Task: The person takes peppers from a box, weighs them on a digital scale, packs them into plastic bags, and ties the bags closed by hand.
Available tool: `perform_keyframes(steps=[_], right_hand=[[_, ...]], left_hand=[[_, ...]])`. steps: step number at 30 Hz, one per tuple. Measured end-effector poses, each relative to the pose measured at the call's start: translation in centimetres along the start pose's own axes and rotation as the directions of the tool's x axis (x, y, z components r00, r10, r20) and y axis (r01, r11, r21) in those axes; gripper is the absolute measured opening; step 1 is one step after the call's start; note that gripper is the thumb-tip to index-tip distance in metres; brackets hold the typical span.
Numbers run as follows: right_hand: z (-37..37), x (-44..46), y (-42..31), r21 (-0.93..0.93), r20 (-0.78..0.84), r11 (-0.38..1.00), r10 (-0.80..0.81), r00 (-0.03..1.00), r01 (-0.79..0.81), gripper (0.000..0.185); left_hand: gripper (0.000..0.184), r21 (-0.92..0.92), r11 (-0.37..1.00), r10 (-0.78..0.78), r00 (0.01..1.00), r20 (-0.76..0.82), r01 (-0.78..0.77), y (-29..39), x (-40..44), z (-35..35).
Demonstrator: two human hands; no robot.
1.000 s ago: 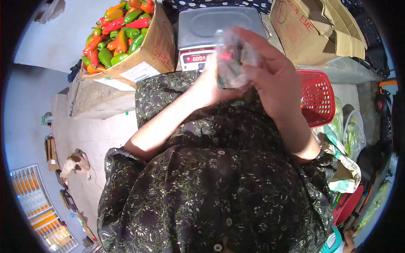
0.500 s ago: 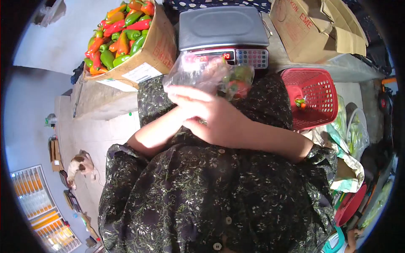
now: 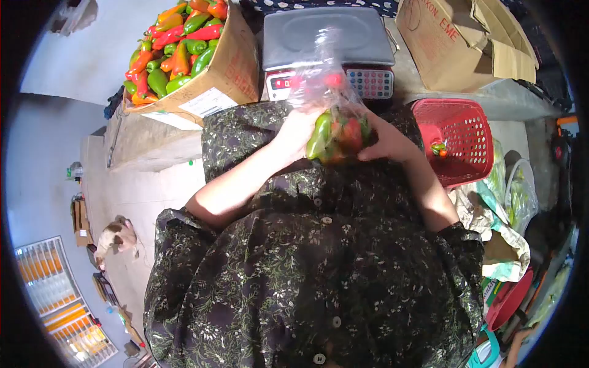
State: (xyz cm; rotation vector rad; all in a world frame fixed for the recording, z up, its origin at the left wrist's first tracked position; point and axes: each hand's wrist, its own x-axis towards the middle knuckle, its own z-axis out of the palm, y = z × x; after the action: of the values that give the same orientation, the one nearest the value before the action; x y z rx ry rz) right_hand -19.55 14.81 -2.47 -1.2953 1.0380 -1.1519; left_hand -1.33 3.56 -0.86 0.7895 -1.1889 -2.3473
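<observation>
A clear plastic bag (image 3: 319, 89) with green and red peppers (image 3: 334, 135) in it is held upright over my lap, in front of the scale. My left hand (image 3: 297, 136) grips the bag from its left side. On the other side, my right hand (image 3: 390, 140) wraps round it with the thumb low on the peppers. The bag's loose upper part rises blurred over the front of the digital scale (image 3: 328, 38), hiding part of its display. The scale's grey pan carries nothing.
A cardboard box (image 3: 236, 67) full of red, orange and green peppers stands left of the scale. An open carton (image 3: 429, 52) is at the right. Below it sits a red plastic basket (image 3: 420, 165) with a few small peppers. A dog (image 3: 116, 239) is on the floor at left.
My hands, crossed over the bag before, have moved apart to its two sides. The bag has turned from lying sideways to upright, its peppers now nearer to me.
</observation>
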Motion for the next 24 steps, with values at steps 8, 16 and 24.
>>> perform_keyframes(steps=[8,16,24], right_hand=[[1.2,0.8,1.9,-0.046,-0.371,0.988,0.117,0.921,-0.144,0.065],[1.0,0.2,2.8,0.574,-0.449,0.815,0.234,0.863,0.077,0.044],[1.4,-0.5,2.5,0.696,-0.277,0.717,0.312,0.909,-0.034,0.042]], left_hand=[[0.036,-0.115,0.989,0.091,0.995,-0.033,-0.095,-0.9,0.6,-1.4],[0.096,0.641,0.696,0.185,0.944,0.273,-0.322,-0.8,-0.5,0.3],[0.078,0.597,0.786,0.132,0.987,0.095,-0.163,0.4,-0.4,-0.3]])
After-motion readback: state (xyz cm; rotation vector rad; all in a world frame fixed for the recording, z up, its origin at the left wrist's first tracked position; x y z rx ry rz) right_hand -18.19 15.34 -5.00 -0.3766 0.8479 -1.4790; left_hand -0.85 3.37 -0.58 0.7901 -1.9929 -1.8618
